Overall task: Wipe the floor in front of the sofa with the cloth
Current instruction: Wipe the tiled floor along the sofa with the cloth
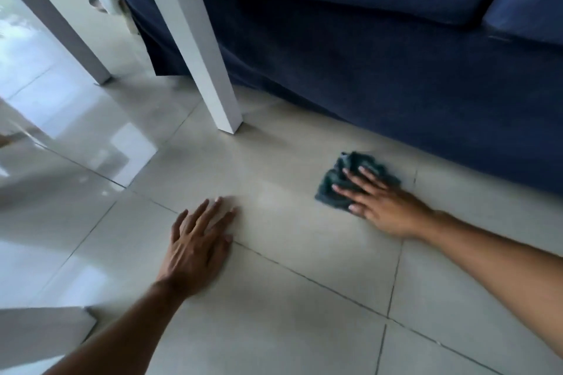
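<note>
Teal-green and crumpled, the cloth (350, 182) is pressed to the floor (304, 298) just in front of the sofa (396, 69), on the tile nearest its skirt but apart from the fabric. It is held down by the right hand (384, 207), whose fingers are spread and nearly straight over it; nothing is pinched, so the grip is an open, flat-palmed press rather than a clasp. The left hand (198, 243) is laid flat and open on the bare tile nearer the table leg (213, 69), holding nothing and, it is judged, taking body weight. For the wipe to be done well, even pressure should be kept through the palm so that the bunched cloth is not rolled out from under the fingers; overlapping strokes parallel to the sofa's lower edge are advised, with care that the skirt is not dragged along. A flatter fold would probably give more contact than the present wad. The tiles are pale grey, glossy and smooth, divided by thin dark grout lines where dirt may be trapped; little friction is to be expected from such a glaze. Soft, matte navy upholstery hangs to the floor, while the leg is square-sectioned, white and hard-edged. Some motion blur is seen on both hands.
</note>
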